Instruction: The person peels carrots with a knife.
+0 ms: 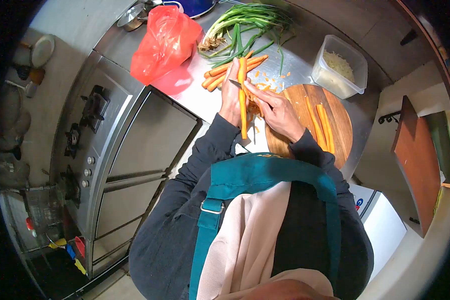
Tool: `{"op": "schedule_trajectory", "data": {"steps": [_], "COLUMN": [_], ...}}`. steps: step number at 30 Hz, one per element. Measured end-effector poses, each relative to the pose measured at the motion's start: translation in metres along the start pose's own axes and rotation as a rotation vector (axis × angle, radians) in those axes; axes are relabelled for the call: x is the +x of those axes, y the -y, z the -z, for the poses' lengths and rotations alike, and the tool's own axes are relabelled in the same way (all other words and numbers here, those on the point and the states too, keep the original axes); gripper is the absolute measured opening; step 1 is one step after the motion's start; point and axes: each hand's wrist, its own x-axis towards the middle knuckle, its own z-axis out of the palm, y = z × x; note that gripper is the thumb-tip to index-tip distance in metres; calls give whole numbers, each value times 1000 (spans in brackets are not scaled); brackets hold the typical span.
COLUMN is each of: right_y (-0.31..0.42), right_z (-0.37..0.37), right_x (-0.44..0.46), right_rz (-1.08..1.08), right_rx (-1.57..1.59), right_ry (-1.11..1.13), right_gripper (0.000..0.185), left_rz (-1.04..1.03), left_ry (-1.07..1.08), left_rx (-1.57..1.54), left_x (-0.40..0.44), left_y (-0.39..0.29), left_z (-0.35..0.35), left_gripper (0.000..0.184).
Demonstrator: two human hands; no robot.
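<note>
An orange carrot (pixel 243 107) is held upright in the view by my left hand (pixel 230 97), whose fingers close round its upper part. My right hand (pixel 280 114) is closed on a small knife (pixel 235 83), its blade lying against the carrot. Orange peelings (pixel 253 107) lie beneath my hands. Several more carrots (pixel 216 80) are piled just beyond my left hand. On the round wooden board (pixel 297 100), to the right, rest a few peeled carrots (pixel 326 127).
A red plastic bag (pixel 165 42) and green onions (pixel 250 22) sit at the back of the counter. A clear container (pixel 340 67) of pale shreds stands at the right. The gas stove (pixel 92 135) is on the left, with a white appliance (pixel 385 227) at lower right.
</note>
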Motion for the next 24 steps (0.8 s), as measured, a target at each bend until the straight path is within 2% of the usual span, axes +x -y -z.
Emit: {"op": "schedule_trajectory", "data": {"steps": [5,7,11,13,17,19,24], "right_y": [-4,-7,-28,-20,-12,-20,-22], "right_z": [-1,2,1,3,3,0,2], "right_x": [4,8,12,10,8,10,15], "right_rz": [-19,-23,9,-8,-43,-15,-38], "right_rx": [-61,-34,9,28,8,-4,-106], "right_ry": [-9,-41,-82,-40,9,-21,-5], "right_gripper": [41,42,43,43,42,42,41], "left_rz": [5,-56,0,-36,-28,-24,-22], "left_ry": [-29,68,46,145,68,158,108], "left_rx": [-15,56,80,35,-37,-30,63], "left_x": [-12,-11,-18,-11,0,-2,-14], "left_y": [-3,0,2,5,7,6,0], "left_z": [-10,-6,-7,3,5,5,-3], "left_gripper": [23,23,24,26,27,26,24]}}
